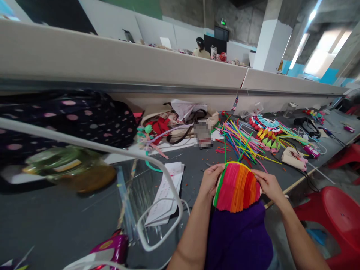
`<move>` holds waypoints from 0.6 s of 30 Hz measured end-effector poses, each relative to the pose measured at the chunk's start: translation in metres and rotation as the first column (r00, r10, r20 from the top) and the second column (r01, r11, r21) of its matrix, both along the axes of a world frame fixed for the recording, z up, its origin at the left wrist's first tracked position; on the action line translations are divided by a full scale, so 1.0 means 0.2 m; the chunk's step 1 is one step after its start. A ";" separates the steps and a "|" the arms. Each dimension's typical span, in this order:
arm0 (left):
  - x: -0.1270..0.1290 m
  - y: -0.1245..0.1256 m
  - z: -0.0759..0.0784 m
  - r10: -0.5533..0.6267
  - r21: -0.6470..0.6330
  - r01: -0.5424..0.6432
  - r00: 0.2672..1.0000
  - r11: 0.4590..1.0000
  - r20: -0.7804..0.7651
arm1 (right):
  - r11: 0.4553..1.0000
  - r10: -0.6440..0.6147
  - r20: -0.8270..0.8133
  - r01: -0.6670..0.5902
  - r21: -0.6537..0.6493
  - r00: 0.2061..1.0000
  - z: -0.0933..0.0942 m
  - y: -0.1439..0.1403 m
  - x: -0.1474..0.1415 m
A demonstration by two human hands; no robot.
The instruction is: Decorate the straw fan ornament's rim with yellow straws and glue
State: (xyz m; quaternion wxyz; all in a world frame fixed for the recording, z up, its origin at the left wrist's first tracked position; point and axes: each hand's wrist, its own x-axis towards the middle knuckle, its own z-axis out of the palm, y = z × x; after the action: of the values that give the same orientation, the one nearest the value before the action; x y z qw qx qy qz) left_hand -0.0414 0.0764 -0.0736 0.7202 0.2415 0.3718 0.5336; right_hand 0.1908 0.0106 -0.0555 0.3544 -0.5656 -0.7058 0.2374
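Fan-shaped panel of pipe cleaners held between two hands at the table edge.

The panel [237, 187], striped pink, orange and red with a green and yellow rim, stands upright over the person's lap, just in front of the grey table [84, 221]. The left hand [210, 180] clasps its left edge and the right hand [268, 184] its right edge, fingers together and pinched on the rim from both sides, which keeps the curved outline steady and its face towards the eye. Loose pipe cleaners [242, 144] lie fanned on the table just beyond, within easy reach. A finished beaded piece [266, 129] lies farther right. Papers [167, 193] and a white cable [157, 225] lie to the left, near a spotted bag [70, 116].
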 end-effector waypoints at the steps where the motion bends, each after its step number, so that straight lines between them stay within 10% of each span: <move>1: 0.00 0.00 0.00 -0.001 0.001 0.001 1.000 1.000 -0.001 | 1.000 0.003 0.010 -0.003 -0.006 1.000 0.00 0.00 0.01; 18: 0.00 0.00 0.00 0.011 -0.004 -0.012 1.000 1.000 -0.025 | 1.000 -0.010 0.016 0.010 -0.021 1.000 -0.05 -0.01 -0.01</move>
State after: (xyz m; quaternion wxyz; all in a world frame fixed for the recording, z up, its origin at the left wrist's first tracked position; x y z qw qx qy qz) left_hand -0.0412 0.0764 -0.0729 0.7130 0.2444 0.3833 0.5339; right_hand 0.1889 0.0095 -0.0649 0.3440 -0.5748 -0.7032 0.2383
